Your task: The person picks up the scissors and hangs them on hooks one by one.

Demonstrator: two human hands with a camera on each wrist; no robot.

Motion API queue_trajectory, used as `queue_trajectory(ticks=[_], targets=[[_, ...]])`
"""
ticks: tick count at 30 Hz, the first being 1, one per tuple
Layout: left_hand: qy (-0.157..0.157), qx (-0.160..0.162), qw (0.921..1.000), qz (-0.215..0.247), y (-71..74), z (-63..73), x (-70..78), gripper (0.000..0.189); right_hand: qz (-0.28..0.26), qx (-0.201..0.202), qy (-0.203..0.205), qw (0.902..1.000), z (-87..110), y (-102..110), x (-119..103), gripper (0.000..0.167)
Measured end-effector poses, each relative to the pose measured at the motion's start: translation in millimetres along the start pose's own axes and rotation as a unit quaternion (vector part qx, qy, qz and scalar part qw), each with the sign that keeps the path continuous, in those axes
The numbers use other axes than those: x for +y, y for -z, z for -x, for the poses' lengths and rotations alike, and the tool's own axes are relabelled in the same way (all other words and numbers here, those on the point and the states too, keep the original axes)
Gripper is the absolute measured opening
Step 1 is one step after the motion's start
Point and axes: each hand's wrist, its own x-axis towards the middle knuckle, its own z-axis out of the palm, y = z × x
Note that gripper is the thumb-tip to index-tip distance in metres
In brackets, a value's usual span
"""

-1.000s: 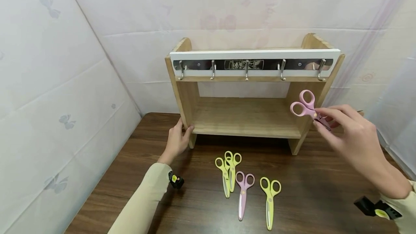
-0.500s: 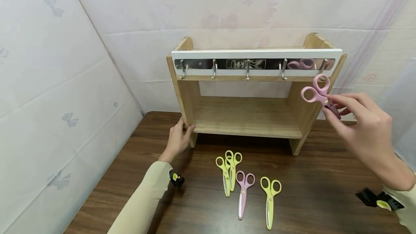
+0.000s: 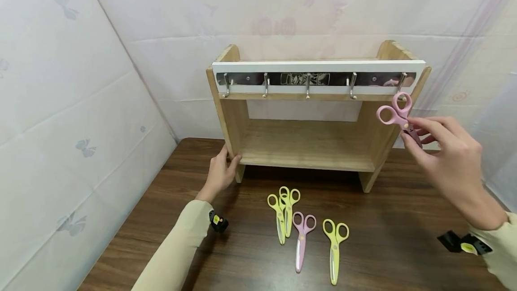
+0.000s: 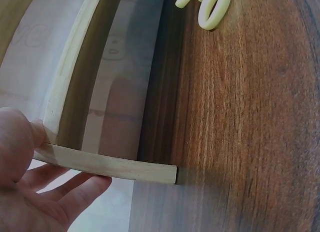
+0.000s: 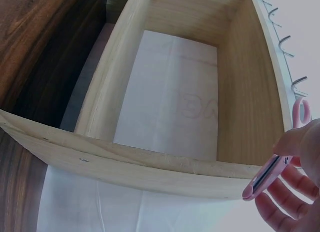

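Observation:
My right hand (image 3: 452,160) pinches pink scissors (image 3: 404,123) by the blades, with the handle loops pointing up. One loop overlaps the rightmost metal hook (image 3: 402,80) in the head view. The right wrist view shows the scissors' closed blades (image 5: 265,179) between thumb and fingers, beside the shelf's side panel. My left hand (image 3: 220,172) grips the lower left side of the wooden shelf (image 3: 303,140), thumb on the front edge and fingers around the outside. The hook rail (image 3: 258,90), white with a shiny metal strip, runs along the shelf's upper front.
On the dark wooden table (image 3: 387,246) in front of the shelf lie two overlapping yellow scissors (image 3: 287,212), one pink pair (image 3: 301,239) and another yellow pair (image 3: 335,250). A patterned white cloth (image 3: 97,116) hangs behind and to the left.
My right hand has raised the pink scissors up and to the right, to the rightmost hook, with only a slight shift in the last half second. My left hand stays on the shelf.

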Motion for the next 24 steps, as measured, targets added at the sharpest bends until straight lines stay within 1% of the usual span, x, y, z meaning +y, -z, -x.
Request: queue_trajectory(ticks=[3,5,12,17,24], targets=[[0.006,-0.003,1.0000,-0.002,1.5,-1.9,1.0,0.043,-0.002,-0.003,-0.001,1.0000,0.3,-0.8,1.4,0.030],[0.014,-0.007,0.9999,-0.002,2.8,-2.6,1.8,0.042,-0.004,-0.004,-0.004,1.0000,1.0,-1.8,2.3,0.028],[0.031,-0.030,0.9989,0.020,3.5,-2.3,4.6,0.047,-0.008,0.009,-0.023,0.9997,7.7,-8.3,7.0,0.029],[0.034,-0.032,0.9986,0.022,3.5,-2.3,2.2,0.047,-0.006,0.016,-0.038,0.9992,9.4,-18.0,7.4,0.030],[0.037,-0.035,0.9984,0.024,4.5,-1.5,2.0,0.046,-0.003,0.026,-0.056,0.9981,9.9,-27.9,5.0,0.027]])
